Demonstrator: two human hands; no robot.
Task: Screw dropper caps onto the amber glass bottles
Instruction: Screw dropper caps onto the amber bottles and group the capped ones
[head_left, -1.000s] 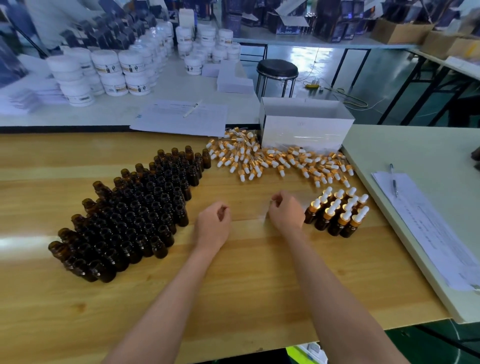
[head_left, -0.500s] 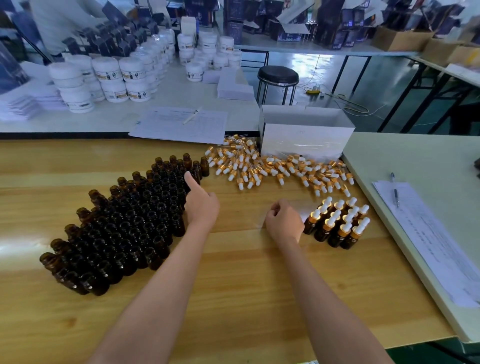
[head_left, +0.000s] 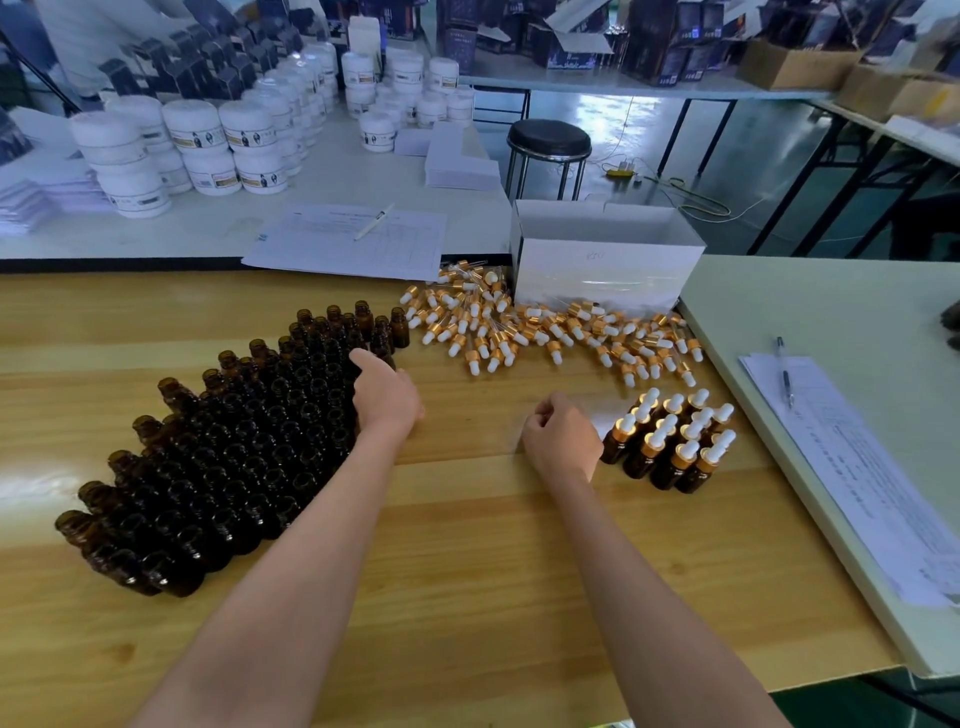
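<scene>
A dense cluster of open amber glass bottles (head_left: 234, 457) stands on the left of the wooden table (head_left: 467, 571). My left hand (head_left: 384, 395) reaches into the cluster's right edge, its index finger stretched out over the bottle tops; I cannot see it gripping any bottle. Loose dropper caps (head_left: 545, 332), gold collars with white bulbs, lie scattered at the far middle. Several capped bottles (head_left: 670, 441) stand grouped on the right. Just left of that group my right hand (head_left: 561, 436) rests on the table with its fingers curled in, holding nothing I can see.
A white open box (head_left: 602, 260) stands behind the caps. On the pale side table at right lies a sheet of paper (head_left: 841, 447) with a pen (head_left: 784, 371). Another form (head_left: 353, 239), white jars (head_left: 197, 145) and a stool (head_left: 548, 140) are beyond the far edge.
My left hand has left the table middle and moved forward and left to the bottle cluster, uncurling its index finger. The right hand stays where it was.
</scene>
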